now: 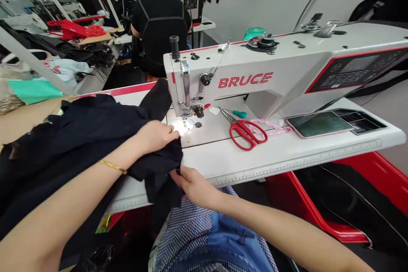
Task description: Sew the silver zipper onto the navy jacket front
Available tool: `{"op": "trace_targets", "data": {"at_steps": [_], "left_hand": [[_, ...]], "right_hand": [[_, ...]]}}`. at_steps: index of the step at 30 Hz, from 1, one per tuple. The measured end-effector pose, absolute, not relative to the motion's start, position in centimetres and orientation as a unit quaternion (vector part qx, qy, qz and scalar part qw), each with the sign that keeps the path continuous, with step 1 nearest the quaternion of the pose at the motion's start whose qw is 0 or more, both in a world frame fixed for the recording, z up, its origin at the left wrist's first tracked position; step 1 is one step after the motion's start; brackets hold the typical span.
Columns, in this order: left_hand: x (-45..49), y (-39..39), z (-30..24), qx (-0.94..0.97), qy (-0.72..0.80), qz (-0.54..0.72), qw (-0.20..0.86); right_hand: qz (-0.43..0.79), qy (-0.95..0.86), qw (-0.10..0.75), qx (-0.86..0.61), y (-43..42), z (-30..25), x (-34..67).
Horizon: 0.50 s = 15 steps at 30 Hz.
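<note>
A heap of dark navy fabric (79, 136) lies across the left of the sewing table and hangs over its front edge. My left hand (156, 135) rests on the fabric with fingers curled, gripping it just left of the lit needle plate (183, 125). My right hand (193, 182) is at the table's front edge, pinching the hanging end of the same fabric. The white BRUCE sewing machine (255, 76) stands behind, its presser foot (185, 112) just beyond my left hand.
Red-handled scissors (247, 131), a green-handled tool (239, 114), a pink strip (270, 127) and a phone (318, 124) lie on the machine bed at right. A person in black (161, 25) sits at the table ahead. Cluttered worktables stand at left.
</note>
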<state>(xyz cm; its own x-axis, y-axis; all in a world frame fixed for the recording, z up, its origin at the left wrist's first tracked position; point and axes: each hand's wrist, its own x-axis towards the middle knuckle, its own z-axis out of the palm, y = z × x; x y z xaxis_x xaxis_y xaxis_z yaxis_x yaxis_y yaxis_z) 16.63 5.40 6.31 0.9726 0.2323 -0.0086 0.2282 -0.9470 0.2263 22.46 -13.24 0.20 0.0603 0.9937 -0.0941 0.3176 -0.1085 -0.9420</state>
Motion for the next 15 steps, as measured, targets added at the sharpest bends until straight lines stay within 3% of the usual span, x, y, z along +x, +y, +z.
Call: {"op": "trace_targets", "data": {"at_steps": [4, 10, 15], "left_hand": [[19.8, 6.1, 2.1, 0.986, 0.093, -0.043, 0.135], [20.0, 8.1, 2.6, 0.963, 0.120, -0.071, 0.230], [20.0, 9.2, 3.7, 0.937, 0.174, -0.130, 0.273]], "right_hand": [[0.335, -0.642, 0.324, -0.608, -15.6, -0.7, 26.4], [0.039, -0.772, 0.235, -0.589, -11.2, -0.9, 30.2], [-0.025, -0.857, 0.156, -0.490, -8.1, -1.4, 31.5]]}}
